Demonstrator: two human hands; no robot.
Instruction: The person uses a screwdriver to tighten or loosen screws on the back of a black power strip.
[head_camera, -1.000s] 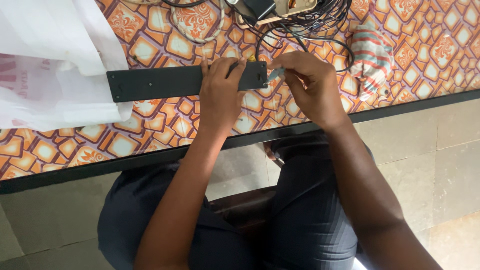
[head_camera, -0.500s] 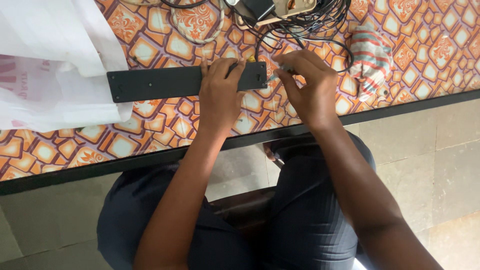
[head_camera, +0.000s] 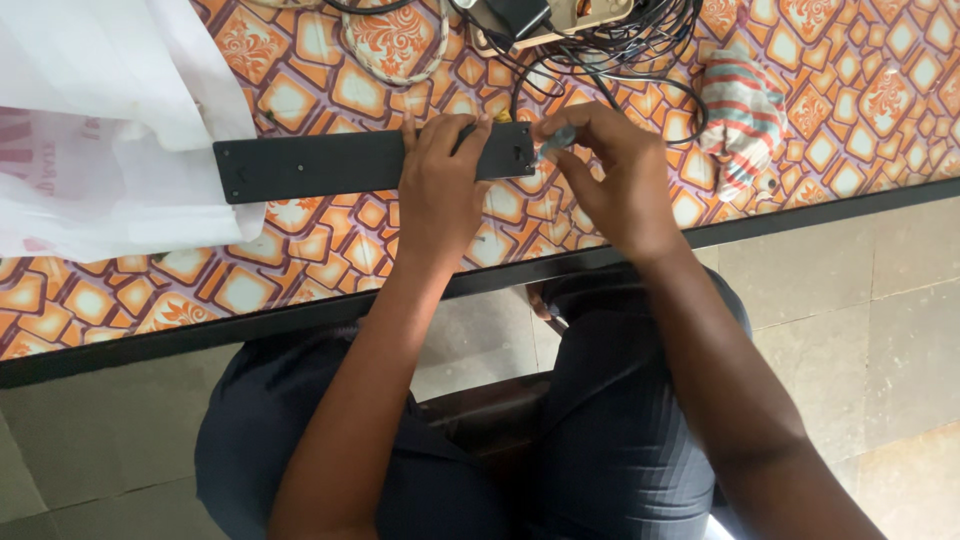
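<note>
White plastic bags (head_camera: 100, 130) lie crumpled at the left of the table (head_camera: 300, 290), which is covered in an orange cloth patterned with cream diamonds. Just beside the bags, and touching them at its left end, a long flat black strip (head_camera: 320, 165) lies lengthwise across the cloth. The left hand (head_camera: 440, 185) presses down on the strip's right half, fingers bent over its far edge and gripping it flat against the table. At the strip's right end the right hand (head_camera: 615, 175) has its thumb and forefinger pinched closed on a small grey tool (head_camera: 555, 143), whose tip meets the end of the strip; what kind of tool it is cannot be told. Beyond the hands, at the far edge of the table, a tangle of black cables (head_camera: 610, 50) runs around a cream socket block (head_camera: 555, 20). Further right a striped cloth (head_camera: 745, 115) sits bunched on the table, well apart from the strip.
</note>
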